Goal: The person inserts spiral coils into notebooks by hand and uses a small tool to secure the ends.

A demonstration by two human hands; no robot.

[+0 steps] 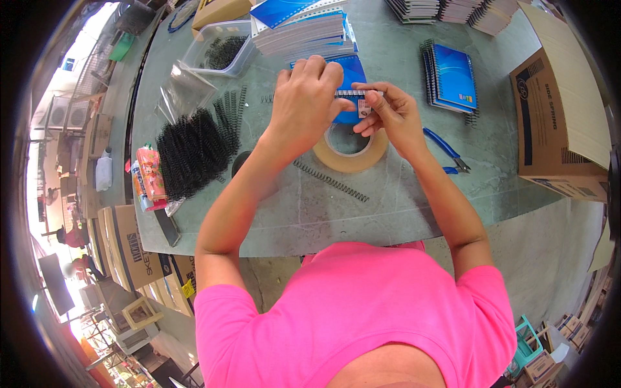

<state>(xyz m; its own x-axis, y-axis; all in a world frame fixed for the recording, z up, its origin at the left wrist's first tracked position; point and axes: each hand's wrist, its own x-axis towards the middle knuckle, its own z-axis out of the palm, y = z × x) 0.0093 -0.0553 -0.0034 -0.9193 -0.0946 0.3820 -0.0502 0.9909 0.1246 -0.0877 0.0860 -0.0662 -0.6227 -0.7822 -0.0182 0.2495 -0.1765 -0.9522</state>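
From where I stand, the person's right hand (pixel 393 115) is narrowed in a pinch, thumb and fingers on the right end of a small blue-covered notebook (pixel 347 118) with a white label. The notebook is above the middle of the grey stone-patterned table (pixel 401 210). The left hand (pixel 301 97), fingers curled and back toward me, covers the notebook's left end; I cannot tell what its fingertips grip. A short black coil end (pixel 266 99) pokes out left of that hand.

Just below the hands lies a wide tan tape roll (pixel 352 163), its upper rim hidden. Nearer the front edge rests a loose black plastic coil (pixel 331 181). The right forearm partly covers blue-handled pliers (pixel 449 147), and a dark round object (pixel 240 161) behind the left forearm is hard to make out. Toward the left edge sits a heap of black coils (pixel 191 155); at the far edge, the tall stack of blue-and-white sheets (pixel 304 37) is cut off.
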